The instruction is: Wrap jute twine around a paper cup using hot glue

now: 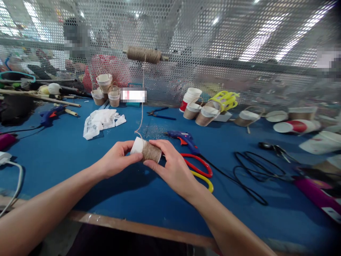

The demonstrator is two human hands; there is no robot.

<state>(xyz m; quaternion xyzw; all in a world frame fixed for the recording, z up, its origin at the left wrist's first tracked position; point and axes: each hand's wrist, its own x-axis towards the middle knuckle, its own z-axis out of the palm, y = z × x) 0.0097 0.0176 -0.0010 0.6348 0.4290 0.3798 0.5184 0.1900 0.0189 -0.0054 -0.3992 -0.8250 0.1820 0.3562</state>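
Both my hands hold a small white paper cup [146, 149] lying sideways, partly wound with brown twine. My left hand [117, 158] pinches its white end. My right hand [173, 165] grips the twine-covered end from the right. A strand of twine [142, 103] runs up from the cup to a twine spool [144, 54] hung on a rod against the mesh screen. A blue glue gun [185, 138] lies just behind my right hand, and red and yellow scissors [201, 170] lie under it.
The blue table [80, 170] carries a crumpled white cloth [99, 121], finished twine-wrapped cups [105, 90], stacked cups [199, 108], pliers [160, 114], a black cable [250, 174] and a second glue gun [52, 114]. Another person sits behind the mesh screen [186, 42].
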